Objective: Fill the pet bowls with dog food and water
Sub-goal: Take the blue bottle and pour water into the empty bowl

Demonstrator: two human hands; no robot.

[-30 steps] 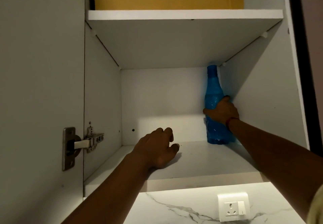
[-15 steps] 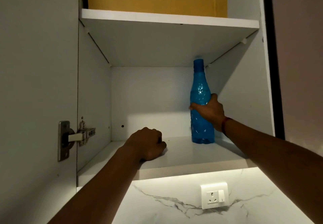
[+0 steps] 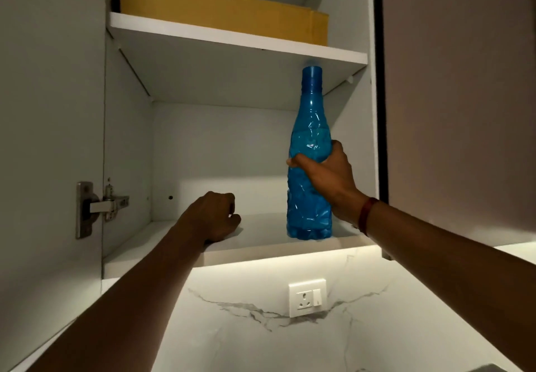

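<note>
Bottle (image 3: 310, 139) stood upright on lower shelf (image 3: 261, 251), right front; box (image 3: 220, 9) on upper shelf (image 3: 232, 36); socket (image 3: 307, 297) below cabinet.

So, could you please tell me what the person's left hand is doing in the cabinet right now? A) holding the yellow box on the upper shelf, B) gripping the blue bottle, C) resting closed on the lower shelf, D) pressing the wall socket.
C: the left hand lies curled on the lower shelf, apart from the blue bottle, which the right hand grips around its middle.
</note>
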